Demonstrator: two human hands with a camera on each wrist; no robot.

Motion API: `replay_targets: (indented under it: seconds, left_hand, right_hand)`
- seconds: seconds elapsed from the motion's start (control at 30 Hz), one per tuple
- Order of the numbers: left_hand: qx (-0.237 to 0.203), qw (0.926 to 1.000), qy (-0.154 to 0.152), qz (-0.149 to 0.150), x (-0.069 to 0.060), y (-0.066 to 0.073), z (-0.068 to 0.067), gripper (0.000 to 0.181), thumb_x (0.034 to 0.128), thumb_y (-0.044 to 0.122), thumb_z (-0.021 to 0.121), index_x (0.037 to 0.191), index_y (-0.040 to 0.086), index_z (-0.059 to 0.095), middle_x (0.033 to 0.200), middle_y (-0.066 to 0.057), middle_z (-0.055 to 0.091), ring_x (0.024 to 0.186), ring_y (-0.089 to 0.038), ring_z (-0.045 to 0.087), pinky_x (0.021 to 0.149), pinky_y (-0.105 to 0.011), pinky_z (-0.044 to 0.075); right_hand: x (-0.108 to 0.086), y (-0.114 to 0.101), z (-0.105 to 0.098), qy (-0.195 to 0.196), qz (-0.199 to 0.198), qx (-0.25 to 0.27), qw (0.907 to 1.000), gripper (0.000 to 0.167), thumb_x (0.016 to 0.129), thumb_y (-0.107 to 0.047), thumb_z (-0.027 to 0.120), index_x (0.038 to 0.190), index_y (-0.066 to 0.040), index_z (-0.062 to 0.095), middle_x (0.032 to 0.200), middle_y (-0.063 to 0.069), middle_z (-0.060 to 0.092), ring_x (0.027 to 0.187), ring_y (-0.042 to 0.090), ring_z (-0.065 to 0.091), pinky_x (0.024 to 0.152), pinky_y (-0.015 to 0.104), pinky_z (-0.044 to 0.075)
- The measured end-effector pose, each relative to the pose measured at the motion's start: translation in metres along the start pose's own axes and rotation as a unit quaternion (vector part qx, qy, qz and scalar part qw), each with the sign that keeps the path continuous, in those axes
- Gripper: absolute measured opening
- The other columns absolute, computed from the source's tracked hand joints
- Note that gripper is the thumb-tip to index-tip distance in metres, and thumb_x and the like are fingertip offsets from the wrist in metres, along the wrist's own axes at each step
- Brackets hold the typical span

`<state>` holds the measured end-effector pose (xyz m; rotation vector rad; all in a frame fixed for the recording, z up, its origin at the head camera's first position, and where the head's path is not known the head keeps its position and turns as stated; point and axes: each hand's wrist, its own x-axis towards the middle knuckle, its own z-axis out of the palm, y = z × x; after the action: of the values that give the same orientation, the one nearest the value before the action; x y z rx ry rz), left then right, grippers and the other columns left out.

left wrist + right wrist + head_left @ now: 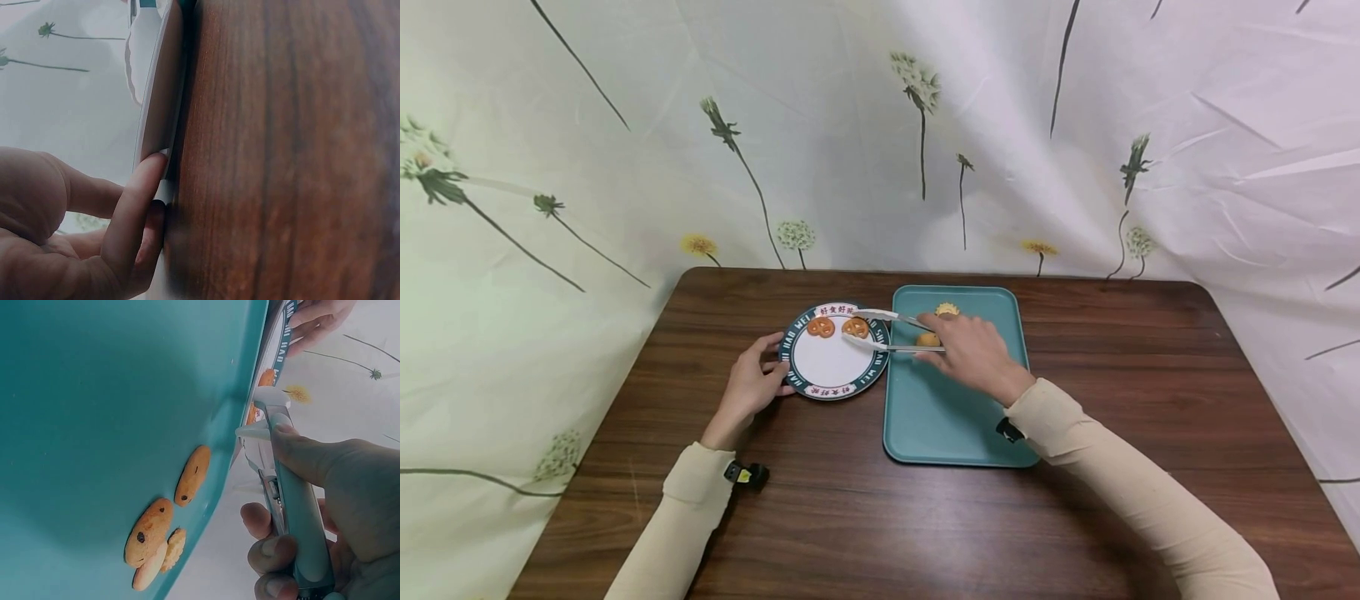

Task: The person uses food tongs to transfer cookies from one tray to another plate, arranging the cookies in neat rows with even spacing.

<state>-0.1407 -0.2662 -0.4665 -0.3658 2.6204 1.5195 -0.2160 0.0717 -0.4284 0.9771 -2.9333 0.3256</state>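
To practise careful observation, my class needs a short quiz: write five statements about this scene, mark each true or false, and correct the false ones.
1. The right hand holds white-tipped tongs. True.
2. The left hand touches nothing. False: it holds the edge of the round plate.
3. Two pretzels lie on the round plate. True.
4. Cookies lie on the teal tray. True.
5. In the head view, the round plate lies to the right of the teal tray. False: it lies to the left.
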Motion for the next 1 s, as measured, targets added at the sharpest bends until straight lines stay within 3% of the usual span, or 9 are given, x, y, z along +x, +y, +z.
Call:
replay_targets:
  seconds: [0.33,0.7,0.87,1.0]
  left_hand:
    - [0.000,0.9999,0.000,-0.010,0.000,0.002,0.000,0.058,0.1071,0.003,0.048,0.163,0.007,0.032,0.159,-0.026,0.037,0.128,-0.042,0.059,0.075,-0.025,0.069]
    - [0.001,1.0000,0.001,-0.010,0.000,-0.001,0.001,0.058,0.1072,0.003,0.048,0.163,0.007,0.032,0.158,-0.026,0.038,0.128,-0.042,0.059,0.075,-0.025,0.069]
    - [-0.004,0.9999,-0.003,-0.012,0.001,-0.001,0.000,0.058,0.1075,0.004,0.048,0.163,0.008,0.031,0.158,-0.026,0.037,0.129,-0.042,0.058,0.075,-0.026,0.069]
    - [-0.003,0.9999,-0.005,-0.011,0.001,-0.001,0.000,0.059,0.1074,0.004,0.048,0.163,0.008,0.031,0.159,-0.026,0.037,0.130,-0.042,0.058,0.075,-0.026,0.069]
  right_hand:
    - [-0.002,0.000,-0.002,0.005,-0.008,0.010,0.9999,0.056,0.094,-0.047,0.075,0.141,-0.020,0.062,0.100,0.007,0.078,0.061,0.017,0.057,0.041,0.029,0.043]
    - [-0.005,0.006,-0.004,0.007,0.001,0.029,0.9996,0.061,0.094,-0.049,0.075,0.144,-0.018,0.060,0.101,0.008,0.077,0.067,0.018,0.061,0.047,0.032,0.051]
    - [-0.011,0.012,-0.012,0.024,0.004,0.044,0.9987,0.060,0.094,-0.052,0.074,0.142,-0.018,0.062,0.091,0.005,0.073,0.062,0.016,0.060,0.043,0.027,0.045]
    - [-0.018,0.019,-0.017,0.037,0.015,0.049,0.9980,0.062,0.093,-0.054,0.074,0.142,-0.020,0.062,0.093,0.006,0.075,0.062,0.018,0.060,0.039,0.026,0.040]
